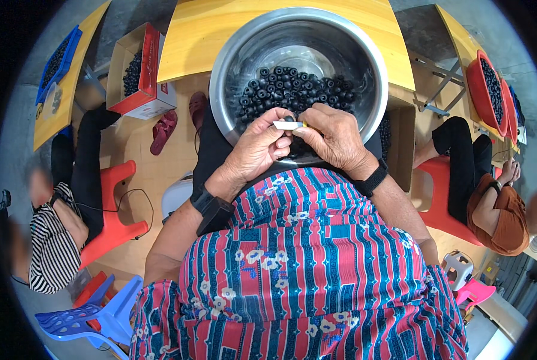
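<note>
Wearer's body: clothing and wrist-worn items, head view.

The garment (304, 270) fills the lower centre of the picture, from 5 to 7 o'clock. It is a short-sleeved top in a red, blue and pink striped print, with small white flowers scattered over the stripes; the stripes run in uneven blocks. The sleeves end above the elbows, leaving both forearms bare. The left wrist carries a black band with a blocky black unit (211, 207) mounted on it, at about 8 o'clock from the picture centre. The right wrist carries a plain black strap (373, 178), at about 3 o'clock. Dark trousers (211, 150) show beyond the left forearm.
</note>
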The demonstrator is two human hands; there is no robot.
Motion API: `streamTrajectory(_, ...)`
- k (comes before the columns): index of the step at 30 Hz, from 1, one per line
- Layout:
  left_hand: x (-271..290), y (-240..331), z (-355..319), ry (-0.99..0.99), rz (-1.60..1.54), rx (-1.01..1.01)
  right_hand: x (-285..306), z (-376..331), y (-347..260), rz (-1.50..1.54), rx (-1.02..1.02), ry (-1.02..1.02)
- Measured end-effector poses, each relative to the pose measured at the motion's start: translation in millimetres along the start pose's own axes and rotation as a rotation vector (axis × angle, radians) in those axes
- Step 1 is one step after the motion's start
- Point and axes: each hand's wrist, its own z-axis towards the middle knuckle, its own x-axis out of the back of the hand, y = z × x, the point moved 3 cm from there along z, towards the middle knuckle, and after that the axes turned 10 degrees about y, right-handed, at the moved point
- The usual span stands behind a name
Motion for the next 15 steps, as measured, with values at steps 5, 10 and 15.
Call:
streamTrajectory(5,2.1,-0.6,1.1,-0.019,0.063,-0.042,-1.9,0.8,13.4,0.066,-0.140,0.032)
streamTrajectory(10,0.1,2.1,0.5,0.009,0.086,-0.054,-1.4,0.6,20.5,0.199,-0.320,0.075)
streamTrajectory(15,-0.2,0.2,1.4,-0.006,0.067,-0.040,-9.4,-2.4,22.7,0.389,-0.215,0.198)
